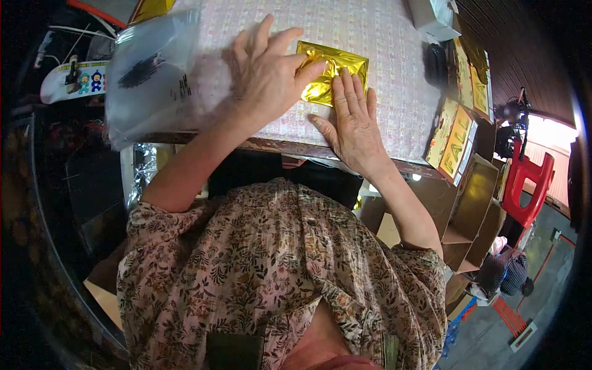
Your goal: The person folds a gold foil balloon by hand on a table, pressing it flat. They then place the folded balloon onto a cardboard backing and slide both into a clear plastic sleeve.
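A shiny gold foil packet [353,60] lies flat on the cloth-covered table [394,86]. My left hand [266,71] is spread at its left side, with the thumb over the foil and the other fingers lifted away. On the packet's lower right part rest the outstretched fingers of my right hand [354,126], palm down near the table edge. Neither hand grips anything. My fingers cover part of the foil, and its contents cannot be seen.
Clear plastic bags [145,80] overhang the table's left edge. At right stand a white box [433,18], a dark object [436,61] and yellow printed cartons [455,139]. A red plastic stool [529,182] is beyond, with another person [515,274] farther off.
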